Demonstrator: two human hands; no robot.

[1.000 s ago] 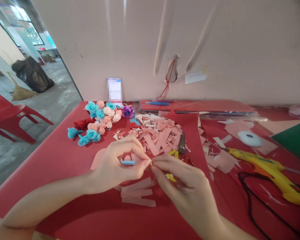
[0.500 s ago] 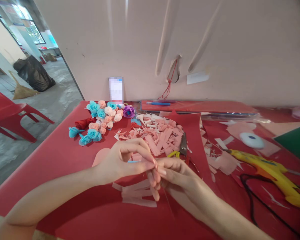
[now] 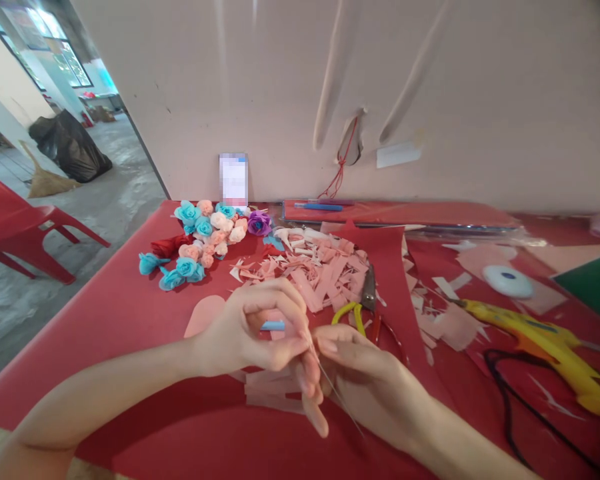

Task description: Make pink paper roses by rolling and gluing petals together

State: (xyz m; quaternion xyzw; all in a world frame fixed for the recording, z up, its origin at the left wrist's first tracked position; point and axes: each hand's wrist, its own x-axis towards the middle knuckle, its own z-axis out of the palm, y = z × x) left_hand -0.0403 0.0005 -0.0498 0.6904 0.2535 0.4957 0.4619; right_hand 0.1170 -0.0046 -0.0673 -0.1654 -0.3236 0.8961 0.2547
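My left hand [image 3: 265, 327] is closed in a pinch on the top of a thin wire [image 3: 341, 399], with a bit of pink paper at its tip. From the pinch the wire slants down to the right, in front of my right palm. My right hand [image 3: 375, 367] has thumb and forefinger pressed together right beside that tip; what lies between them is hidden. Below the hands are pale pink paper strips [image 3: 270, 393], and a rounded pink paper piece [image 3: 205, 317] lies partly behind my left wrist.
Paper roses [image 3: 203, 227] in blue, pink, red and purple cluster at the back left, by a propped phone [image 3: 233, 180]. Pink scraps [image 3: 325, 267] are heaped mid-table, near yellow-handled cutters [image 3: 367, 293]. A yellow glue gun [image 3: 540, 340] with a black cord lies right, beside a white oval object [image 3: 507, 281].
My right fingertips have shifted slightly from my left fingertips, and more of the wire shows. My left hand's lower fingers have stretched further down. The cutters' yellow handle is less covered.
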